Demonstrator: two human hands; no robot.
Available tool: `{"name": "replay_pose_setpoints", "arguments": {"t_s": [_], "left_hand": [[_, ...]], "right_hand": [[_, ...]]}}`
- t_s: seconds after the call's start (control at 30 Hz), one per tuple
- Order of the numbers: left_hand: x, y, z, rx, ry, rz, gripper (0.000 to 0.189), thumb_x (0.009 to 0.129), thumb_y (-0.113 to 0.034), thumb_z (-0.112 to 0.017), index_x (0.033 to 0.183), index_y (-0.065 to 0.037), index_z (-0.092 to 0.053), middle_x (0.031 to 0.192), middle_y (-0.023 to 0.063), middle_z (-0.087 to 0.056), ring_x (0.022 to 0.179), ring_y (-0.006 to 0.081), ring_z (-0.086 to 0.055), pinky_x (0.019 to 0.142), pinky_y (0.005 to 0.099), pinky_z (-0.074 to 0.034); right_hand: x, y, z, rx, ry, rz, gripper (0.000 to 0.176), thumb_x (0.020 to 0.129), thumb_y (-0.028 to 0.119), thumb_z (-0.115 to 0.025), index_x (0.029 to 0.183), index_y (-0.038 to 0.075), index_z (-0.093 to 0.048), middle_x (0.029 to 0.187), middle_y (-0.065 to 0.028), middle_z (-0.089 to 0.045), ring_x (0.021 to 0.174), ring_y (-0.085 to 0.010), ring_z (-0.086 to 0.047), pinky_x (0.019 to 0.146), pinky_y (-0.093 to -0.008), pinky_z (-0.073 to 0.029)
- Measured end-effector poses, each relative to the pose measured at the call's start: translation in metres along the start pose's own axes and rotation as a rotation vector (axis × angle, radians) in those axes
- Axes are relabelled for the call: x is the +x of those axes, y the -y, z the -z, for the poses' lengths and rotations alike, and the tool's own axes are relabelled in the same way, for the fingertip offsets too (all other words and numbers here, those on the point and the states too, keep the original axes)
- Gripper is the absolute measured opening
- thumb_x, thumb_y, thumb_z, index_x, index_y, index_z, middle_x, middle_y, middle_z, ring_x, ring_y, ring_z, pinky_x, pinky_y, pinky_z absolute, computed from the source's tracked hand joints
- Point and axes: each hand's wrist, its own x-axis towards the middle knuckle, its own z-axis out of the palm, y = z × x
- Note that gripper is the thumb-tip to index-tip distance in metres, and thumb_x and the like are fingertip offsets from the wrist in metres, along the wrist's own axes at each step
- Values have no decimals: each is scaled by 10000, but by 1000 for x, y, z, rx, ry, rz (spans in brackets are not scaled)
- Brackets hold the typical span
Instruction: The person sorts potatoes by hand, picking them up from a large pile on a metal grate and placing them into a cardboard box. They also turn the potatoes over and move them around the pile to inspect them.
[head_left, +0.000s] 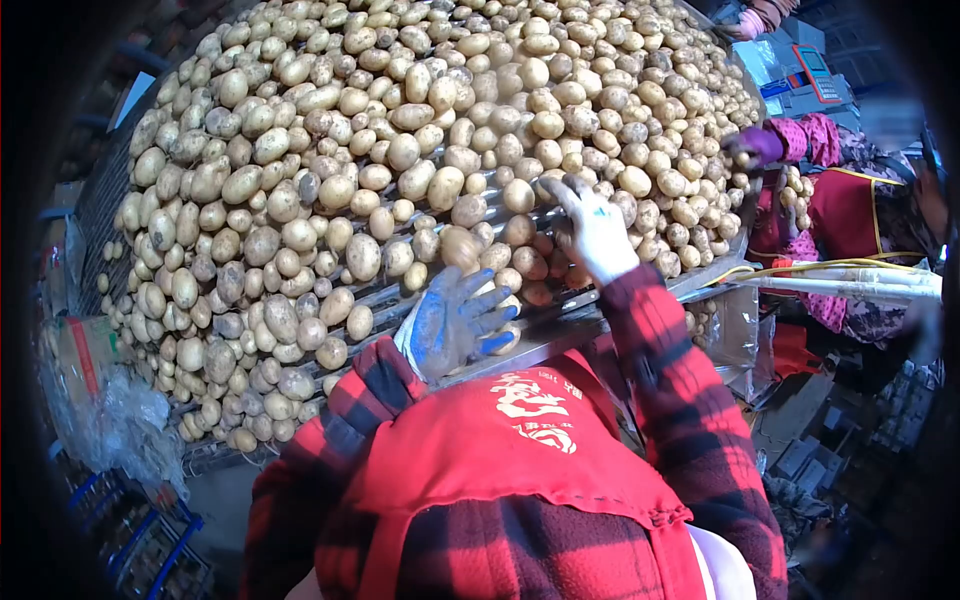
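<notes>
A broad heap of potatoes [403, 152] covers the slatted metal table [385, 295] in front of me. My left hand [452, 325], in a dirty blue-and-white glove, is at the table's near edge with palm up and fingers spread. Nothing rests in it. Just beyond its fingertips is a motion-blurred potato [460, 248]. My right hand [600, 235], in a white glove with soiled fingertips, reaches over the heap. Its fingers are apart, close to a pale potato [518, 196], and I see nothing held. Darker potatoes [529, 263] lie between my hands.
To the right, a co-worker's purple-gloved hand [757, 147] touches the heap. Another person's hand [750, 25] is at the far right. White pipes [850, 280] and a yellow cord jut by the table's right side. Plastic bags [120, 410] lie at left.
</notes>
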Motion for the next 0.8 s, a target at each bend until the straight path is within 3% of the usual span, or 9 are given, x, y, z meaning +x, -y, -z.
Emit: {"name": "replay_pose_setpoints", "arguments": {"t_s": [0.1,0.23,0.37,0.43,0.5,0.6,0.63,0.77,0.8], "left_hand": [[2,2,19,12,53,-38,569,1100,-535,-478,1500,-129,-481,1500,132,-571,1326,347,-595,1095,559,-504],[-4,6,23,37,-1,8,559,1101,-496,-486,1515,-120,-498,1522,152,-565,1376,337,-572,1117,529,-491],[-28,9,36,75,19,26,583,1082,-491,-554,1514,-103,-496,1489,132,-575,1351,325,-578,1156,516,-466],[-36,9,45,104,12,-54,561,1094,-479,-534,1517,-112,-504,1487,115,-580,1360,314,-571,1151,502,-458],[-42,8,44,82,-22,-64,515,1106,-475,-504,1480,-124,-553,1468,86,-615,1361,307,-582,1118,496,-482],[-25,8,103,155,-16,11,466,1098,-429,-526,1440,-118,-580,1390,108,-661,1323,323,-601,1115,505,-481],[-24,6,110,152,-34,37,441,1100,-415,-522,1418,-118,-590,1370,112,-668,1295,326,-608,1106,506,-482],[-28,5,88,93,43,168,384,1104,-378,-506,1372,-122,-609,1336,124,-672,1226,322,-622,1084,510,-487],[-13,4,102,-11,591,126,410,1099,-367,-505,1420,-125,-585,1421,123,-629,1285,295,-596,1128,521,-465]], "right_hand": [[29,-20,-48,-368,1,-61,599,862,52,-608,1452,155,-580,1406,-267,-597,1117,-411,-681,944,-517,-550],[36,-32,-31,-218,64,-39,605,862,111,-693,1453,159,-572,1420,-245,-604,1204,-390,-664,958,-499,-549],[6,-11,15,1480,104,-434,513,969,262,-719,1437,103,-582,1315,-109,-681,1165,-269,-689,926,-396,-595],[-19,9,24,2019,77,-543,470,994,285,-694,1408,86,-590,1290,-109,-688,1089,-268,-710,882,-393,-597],[-17,29,33,1573,330,-478,361,1019,310,-656,1278,58,-668,1138,-85,-722,1065,-218,-700,881,-382,-586],[-8,96,-13,47,59,178,533,870,206,-760,1355,38,-618,1103,-181,-705,1012,-337,-713,847,-443,-586],[2,121,-29,16,293,39,590,859,211,-731,1424,122,-588,1153,-232,-676,1093,-401,-674,895,-505,-563],[26,136,-51,139,262,2,521,909,190,-671,1425,168,-602,1082,-190,-695,1004,-369,-710,888,-486,-566],[33,106,-74,467,277,43,548,905,205,-697,1442,163,-596,1119,-186,-707,1026,-345,-717,881,-480,-579]]}}
